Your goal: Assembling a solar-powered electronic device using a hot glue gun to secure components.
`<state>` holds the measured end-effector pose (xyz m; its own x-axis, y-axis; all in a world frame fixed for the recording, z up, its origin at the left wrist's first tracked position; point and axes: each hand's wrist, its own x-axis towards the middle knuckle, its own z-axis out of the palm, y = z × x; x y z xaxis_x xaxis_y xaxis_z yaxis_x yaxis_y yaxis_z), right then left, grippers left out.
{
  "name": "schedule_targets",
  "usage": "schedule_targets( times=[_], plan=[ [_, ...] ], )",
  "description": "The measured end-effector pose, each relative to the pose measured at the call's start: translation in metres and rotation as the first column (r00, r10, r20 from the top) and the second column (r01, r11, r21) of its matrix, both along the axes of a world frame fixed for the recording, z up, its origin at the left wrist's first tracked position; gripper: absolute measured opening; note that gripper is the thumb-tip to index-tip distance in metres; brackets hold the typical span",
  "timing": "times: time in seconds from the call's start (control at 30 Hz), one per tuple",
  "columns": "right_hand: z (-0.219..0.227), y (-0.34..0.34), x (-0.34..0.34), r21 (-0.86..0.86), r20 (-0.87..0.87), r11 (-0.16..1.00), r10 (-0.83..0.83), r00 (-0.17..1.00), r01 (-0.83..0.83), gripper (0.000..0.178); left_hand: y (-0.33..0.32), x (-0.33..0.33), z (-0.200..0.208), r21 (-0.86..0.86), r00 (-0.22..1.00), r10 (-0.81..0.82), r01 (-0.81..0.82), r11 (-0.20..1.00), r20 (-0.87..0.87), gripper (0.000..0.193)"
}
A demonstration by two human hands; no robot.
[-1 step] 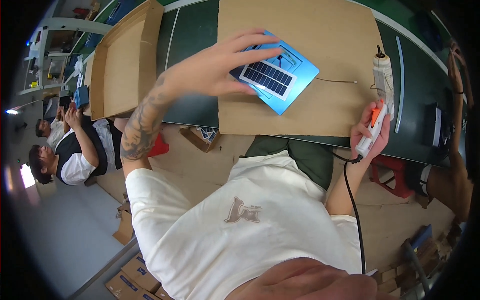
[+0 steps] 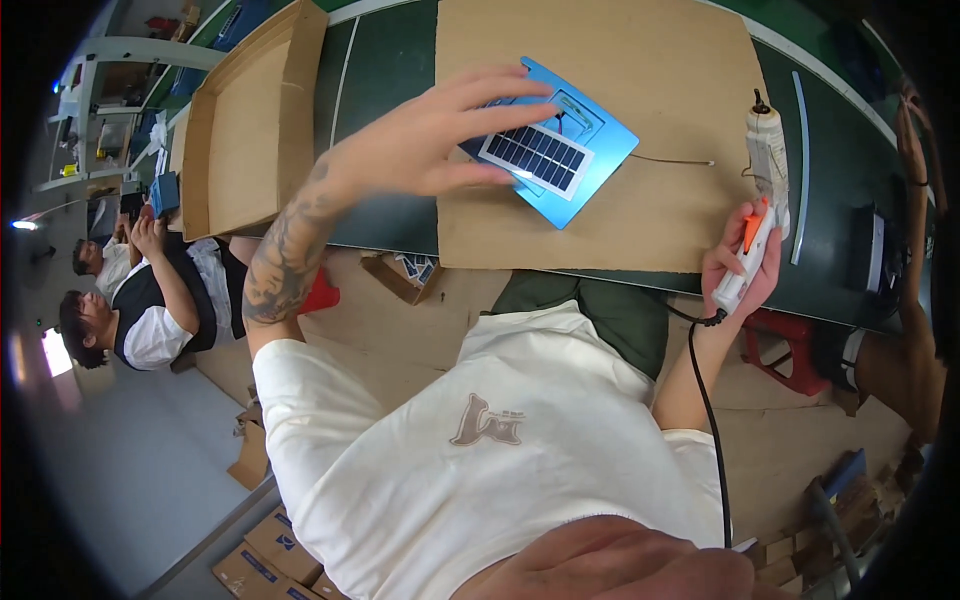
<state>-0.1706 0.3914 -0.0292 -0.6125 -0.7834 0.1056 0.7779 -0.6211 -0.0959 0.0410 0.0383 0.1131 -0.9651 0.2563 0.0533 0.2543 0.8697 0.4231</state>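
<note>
My left hand (image 2: 440, 140), fingers spread, rests on the blue solar-cell plate (image 2: 560, 150), which lies on the cardboard sheet (image 2: 600, 230) mid-table. My right hand (image 2: 740, 265) grips the glue gun (image 2: 750, 250) near the table's right front edge, its nozzle apparently clear of the plate.

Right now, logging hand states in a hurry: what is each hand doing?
Left hand: open, fingers spread on the blue square plate with the small solar panel.
Right hand: closed around the white glue gun with orange trigger.

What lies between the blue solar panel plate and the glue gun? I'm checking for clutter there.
In the head view, only bare cardboard sheet and a thin wire lie between the blue plate and the glue gun in the right hand.
</note>
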Motion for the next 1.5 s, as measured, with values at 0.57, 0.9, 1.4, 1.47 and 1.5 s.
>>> schedule_targets(
  times=[0.57, 0.9, 1.4, 1.47, 1.5],
  plan=[
    [0.005, 0.001, 0.002, 0.080, -0.046, 0.996, -0.039, 0.998, 0.043, 0.044, 0.048, 0.024, -0.052, 0.013, 0.769, 0.332, -0.389, 0.921, -0.546, 0.049],
    [0.049, -0.004, 0.009, 0.411, -0.403, 0.899, 0.033, 0.914, 0.149, 0.053, 0.082, 0.000, -0.087, 0.548, 0.344, 0.782, -0.567, 0.614, -0.520, 0.036],
    [0.132, -0.047, 0.050, 0.565, -0.811, 0.637, 0.314, 0.493, 0.524, 0.056, 0.088, -0.010, -0.075, 0.526, 0.329, 0.791, -0.607, 0.596, -0.516, 0.030],
    [0.132, -0.049, 0.047, 0.580, -0.797, 0.662, 0.341, 0.498, 0.475, 0.055, 0.067, -0.031, -0.099, 0.585, 0.021, 0.586, -0.035, 0.810, -0.810, 0.032],
    [0.132, -0.049, 0.045, 0.594, -0.782, 0.675, 0.358, 0.510, 0.437, 0.055, 0.074, -0.022, -0.100, 0.592, 0.019, 0.592, -0.034, 0.805, -0.805, 0.032]
  ],
)
